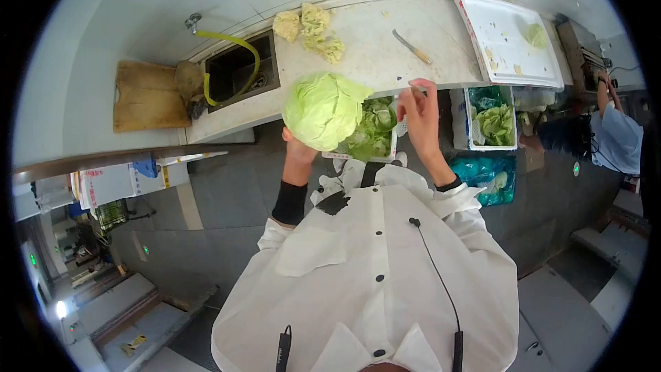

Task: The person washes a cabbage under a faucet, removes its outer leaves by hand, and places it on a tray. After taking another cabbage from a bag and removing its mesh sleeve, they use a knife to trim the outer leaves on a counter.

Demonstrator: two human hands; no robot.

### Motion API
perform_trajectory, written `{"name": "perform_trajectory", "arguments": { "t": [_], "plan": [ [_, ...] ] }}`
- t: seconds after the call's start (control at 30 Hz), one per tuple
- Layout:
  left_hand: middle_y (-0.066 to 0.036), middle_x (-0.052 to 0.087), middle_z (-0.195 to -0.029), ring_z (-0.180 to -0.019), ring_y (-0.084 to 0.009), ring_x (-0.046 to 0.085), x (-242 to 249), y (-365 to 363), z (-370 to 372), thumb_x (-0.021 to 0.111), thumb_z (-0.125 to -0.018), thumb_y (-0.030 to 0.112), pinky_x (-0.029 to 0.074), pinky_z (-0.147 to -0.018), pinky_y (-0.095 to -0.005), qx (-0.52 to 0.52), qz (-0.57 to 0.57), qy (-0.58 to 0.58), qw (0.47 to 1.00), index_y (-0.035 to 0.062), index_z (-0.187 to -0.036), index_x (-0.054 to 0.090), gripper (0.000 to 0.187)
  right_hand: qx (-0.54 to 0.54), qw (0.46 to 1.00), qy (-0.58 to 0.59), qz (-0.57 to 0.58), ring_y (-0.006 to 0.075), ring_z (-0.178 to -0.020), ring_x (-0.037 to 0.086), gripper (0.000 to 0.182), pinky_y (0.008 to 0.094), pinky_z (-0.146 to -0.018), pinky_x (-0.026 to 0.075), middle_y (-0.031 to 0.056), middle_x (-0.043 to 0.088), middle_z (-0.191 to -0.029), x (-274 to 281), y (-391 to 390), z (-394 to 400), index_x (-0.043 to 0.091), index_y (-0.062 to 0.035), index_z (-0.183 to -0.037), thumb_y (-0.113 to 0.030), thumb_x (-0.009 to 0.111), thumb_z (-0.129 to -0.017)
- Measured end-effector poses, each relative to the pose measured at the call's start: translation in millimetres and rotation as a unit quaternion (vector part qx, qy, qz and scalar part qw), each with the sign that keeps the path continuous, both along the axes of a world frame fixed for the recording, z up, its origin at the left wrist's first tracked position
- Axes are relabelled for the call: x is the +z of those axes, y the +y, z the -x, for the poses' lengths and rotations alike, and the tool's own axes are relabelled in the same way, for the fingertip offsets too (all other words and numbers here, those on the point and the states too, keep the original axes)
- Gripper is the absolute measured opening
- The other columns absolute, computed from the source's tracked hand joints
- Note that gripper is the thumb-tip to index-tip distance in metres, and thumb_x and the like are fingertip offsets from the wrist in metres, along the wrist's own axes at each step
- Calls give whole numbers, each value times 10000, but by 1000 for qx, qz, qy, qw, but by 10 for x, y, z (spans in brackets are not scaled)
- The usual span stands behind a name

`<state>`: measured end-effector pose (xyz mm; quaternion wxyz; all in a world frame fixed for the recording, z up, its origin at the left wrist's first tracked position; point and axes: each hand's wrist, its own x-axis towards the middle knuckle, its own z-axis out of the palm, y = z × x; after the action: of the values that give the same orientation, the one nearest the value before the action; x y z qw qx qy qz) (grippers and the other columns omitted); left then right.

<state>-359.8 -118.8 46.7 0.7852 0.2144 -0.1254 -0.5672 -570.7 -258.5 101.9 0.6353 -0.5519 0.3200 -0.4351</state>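
Observation:
A pale green cabbage (322, 111) rests in my left hand (300, 150), whose fingers are mostly hidden beneath it. The cabbage is held up in front of the counter edge, and a loose outer leaf sticks out at its right side. My right hand (421, 116) is raised to the right of the cabbage, apart from it, with bent fingers spread and nothing visible in them. Below and between my hands, a white crate (394, 145) holds loose green leaves (375, 127). Beyond my right hand, a knife with a wooden handle (421, 56) lies on the counter (372, 27).
Yellowish trimmed leaves (315, 19) lie at the counter's back. Left are a sink (231, 62) with a yellow hose (256, 55) and a cutting board (144, 96). Right are a white tray (506, 21), a leaf-filled crate (494, 124), a teal bag (485, 179) and another person (616, 138).

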Motion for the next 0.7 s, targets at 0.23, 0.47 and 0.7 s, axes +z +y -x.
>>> {"name": "perform_trajectory", "arguments": {
  "t": [0.23, 0.47, 0.7],
  "plan": [
    [-134, 399, -1423, -1295, -262, 426, 199, -4, -146, 839, -609, 503, 386, -1064, -410, -52, -61, -195, 978, 24, -1439, 258, 1121, 79, 944, 169, 271, 285, -929, 565, 393, 365, -694, 480, 160, 496, -949, 490, 261, -378, 422, -1, -1191, -201, 604, -905],
    [-126, 422, -1406, -1277, -253, 448, 224, 23, -26, 846, -584, 528, 386, -1063, -402, -38, -98, -154, 983, 6, -1428, 275, 1145, 43, 894, 211, 392, 364, -796, 562, 282, 421, -664, 477, 163, 486, -889, 277, 154, -403, 446, -6, -1057, -180, 600, -897],
    [-123, 464, -1375, -1270, -255, 460, 143, -26, -135, 841, -582, 539, 407, -1048, -416, -67, -53, -119, 989, 6, -1398, 352, 1090, 33, 954, 148, 259, 281, -625, 578, 118, 358, -583, 479, 132, 567, -785, 260, 136, -442, 469, -12, -1003, -91, 526, -936]
  ]
}}
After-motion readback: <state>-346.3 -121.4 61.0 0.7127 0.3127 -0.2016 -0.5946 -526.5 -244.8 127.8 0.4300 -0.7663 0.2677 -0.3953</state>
